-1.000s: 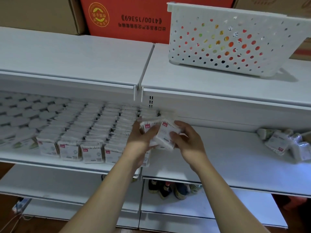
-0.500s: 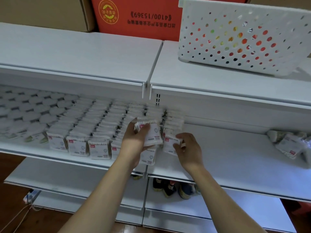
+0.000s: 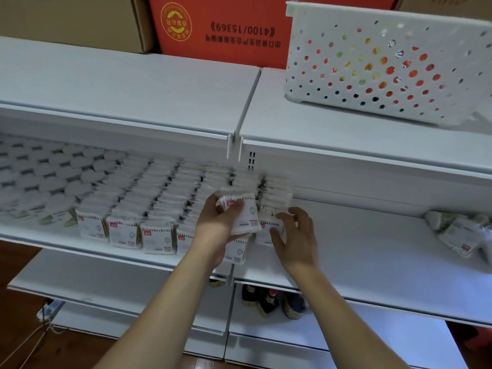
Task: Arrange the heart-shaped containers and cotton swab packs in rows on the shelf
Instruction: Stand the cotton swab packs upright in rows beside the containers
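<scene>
Forearms reached up from the bottom of the view to the middle shelf (image 3: 372, 265). The left hand (image 3: 217, 230) had its grip closed on a swab pack (image 3: 243, 215), thumb across the front and fingers behind, holding it above the shelf's front edge. The right hand (image 3: 294, 237) sat just beside it, fingers curled onto a pack (image 3: 266, 231) standing at the right end of the front row. Rows of swab packs (image 3: 159, 206) stood upright across the shelf to the left and back behind the hands, and farther left lay rows of heart containers (image 3: 45, 179), blurred. Loose packs (image 3: 460, 233) lay in a heap at the shelf's far right, well apart. On the top shelf (image 3: 133, 86) a white perforated basket (image 3: 386, 62) stood at right, with a red carton (image 3: 221, 25) behind it.
</scene>
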Available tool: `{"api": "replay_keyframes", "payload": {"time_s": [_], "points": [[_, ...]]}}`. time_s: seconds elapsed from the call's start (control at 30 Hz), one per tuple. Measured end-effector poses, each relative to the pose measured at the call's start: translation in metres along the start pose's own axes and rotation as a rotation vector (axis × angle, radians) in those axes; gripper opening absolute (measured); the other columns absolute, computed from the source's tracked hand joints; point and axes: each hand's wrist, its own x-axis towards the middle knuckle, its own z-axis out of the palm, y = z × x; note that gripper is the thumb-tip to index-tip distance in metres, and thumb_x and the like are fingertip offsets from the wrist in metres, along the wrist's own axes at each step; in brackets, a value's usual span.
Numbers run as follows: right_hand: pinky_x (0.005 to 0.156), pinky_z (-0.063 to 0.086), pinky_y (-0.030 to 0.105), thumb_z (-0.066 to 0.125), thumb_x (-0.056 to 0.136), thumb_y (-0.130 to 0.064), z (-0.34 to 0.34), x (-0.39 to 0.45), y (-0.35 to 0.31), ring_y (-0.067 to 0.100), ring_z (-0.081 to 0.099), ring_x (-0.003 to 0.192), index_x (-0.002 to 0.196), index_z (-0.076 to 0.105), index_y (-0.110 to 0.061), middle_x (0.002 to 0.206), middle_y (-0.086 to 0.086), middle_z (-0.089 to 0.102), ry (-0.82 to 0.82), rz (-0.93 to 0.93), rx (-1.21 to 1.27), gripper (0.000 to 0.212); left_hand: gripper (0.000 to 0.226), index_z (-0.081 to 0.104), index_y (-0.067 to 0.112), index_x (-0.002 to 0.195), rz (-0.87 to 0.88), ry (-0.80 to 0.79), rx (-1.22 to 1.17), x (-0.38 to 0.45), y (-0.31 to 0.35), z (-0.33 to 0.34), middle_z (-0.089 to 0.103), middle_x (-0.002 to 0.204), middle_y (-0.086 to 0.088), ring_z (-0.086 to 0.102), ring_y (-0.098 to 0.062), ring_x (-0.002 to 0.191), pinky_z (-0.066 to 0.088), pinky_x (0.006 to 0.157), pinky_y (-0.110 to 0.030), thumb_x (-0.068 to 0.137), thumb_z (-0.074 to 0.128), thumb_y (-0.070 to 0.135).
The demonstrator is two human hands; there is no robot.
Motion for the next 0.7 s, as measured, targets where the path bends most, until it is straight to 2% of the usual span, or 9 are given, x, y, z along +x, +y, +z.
{"api": "replay_keyframes", "payload": {"time_s": [0.07,0.13,0.2,0.27,0.33,0.43,0.57,0.63,0.7], "points": [[0.093,0.045,0.031,0.063,0.094,-0.029,-0.011,-0.001,-0.008,0.021,0.048,0.118,0.122,0.064,-0.018,0.128,0.003,0.053,0.075,0.017,0.091,0.029,0.038,0.055,0.01,0.128,0.003,-0.012,0.002,-0.003,0.002,0.005,0.069,0.116,-0.016,0.074,-0.03,0.092,0.061,0.065,-0.04,0.094,0.069,0.015],[0.086,0.049,0.024,0.054,0.096,-0.038,-0.029,-0.002,-0.027,0.011,0.057,0.106,0.115,0.064,-0.027,0.114,-0.01,0.059,0.057,0.133,0.326,0.025,0.031,0.058,0.006,0.122,0.003,-0.025,0.004,-0.004,0.003,0.01,0.072,0.109,-0.017,0.075,-0.03,0.089,0.06,0.063,-0.038,0.093,0.069,0.011],[0.077,0.049,0.016,0.058,0.095,-0.043,-0.041,0.001,-0.046,-0.001,0.06,0.097,0.108,0.064,-0.036,0.107,-0.016,0.064,-0.082,0.249,0.52,0.017,0.029,0.06,0.003,0.119,-0.004,-0.041,-0.007,-0.005,0.001,0.017,0.073,0.107,-0.019,0.074,-0.034,0.09,0.061,0.068,-0.043,0.092,0.068,0.005],[0.074,0.048,0.012,0.067,0.09,-0.042,-0.047,0.001,-0.058,-0.006,0.059,0.095,0.105,0.063,-0.037,0.106,-0.017,0.064,-0.189,0.265,0.522,0.016,0.031,0.059,0.001,0.12,-0.02,-0.042,-0.033,-0.005,-0.002,0.024,0.072,0.108,-0.022,0.073,-0.038,0.093,0.059,0.08,-0.056,0.09,0.068,0.001],[0.069,0.045,0.007,0.073,0.086,-0.037,-0.05,0.002,-0.061,-0.009,0.057,0.092,0.098,0.062,-0.038,0.104,-0.014,0.062,-0.193,0.274,0.513,0.015,0.029,0.059,0.002,0.119,-0.023,-0.038,-0.075,-0.007,-0.003,0.029,0.072,0.106,-0.022,0.073,-0.037,0.093,0.057,0.085,-0.06,0.092,0.067,0.009],[0.076,0.051,0.017,0.078,0.082,-0.034,-0.054,0.003,-0.057,-0.005,0.06,0.092,0.091,0.062,-0.036,0.103,-0.012,0.064,-0.127,0.35,0.578,0.018,0.03,0.062,0.009,0.115,-0.08,-0.038,-0.121,-0.011,0.005,0.033,0.075,0.088,-0.012,0.074,-0.029,0.082,0.06,0.075,-0.046,0.098,0.059,0.033],[0.074,0.053,0.03,0.081,0.078,-0.033,-0.061,0.003,-0.051,0.009,0.064,0.086,0.091,0.061,-0.022,0.09,-0.008,0.068,-0.166,0.428,0.544,0.027,0.023,0.062,0.009,0.118,-0.054,-0.012,0.002,-0.013,0.006,0.033,0.075,0.098,-0.016,0.073,-0.037,0.092,0.058,0.079,-0.056,0.099,0.058,0.021],[0.067,0.052,0.026,0.081,0.078,-0.03,-0.067,0.003,-0.051,0.011,0.065,0.08,0.1,0.056,-0.024,0.087,-0.008,0.067,-0.245,0.37,0.509,0.034,0.021,0.063,0.008,0.117,-0.044,0.004,0.037,-0.014,0.005,0.031,0.075,0.096,-0.015,0.073,-0.036,0.089,0.058,0.076,-0.053,0.098,0.059,0.018],[0.063,0.051,0.022,0.077,0.081,-0.025,-0.073,0.004,-0.05,0.007,0.065,0.074,0.126,0.044,-0.039,0.086,-0.01,0.067,-0.3,0.284,0.523,0.058,0.016,0.064,0.008,0.112,-0.035,0.007,0.041,-0.016,0.007,0.032,0.075,0.082,-0.008,0.073,-0.031,0.081,0.057,0.071,-0.044,0.097,0.061,0.014]]}}
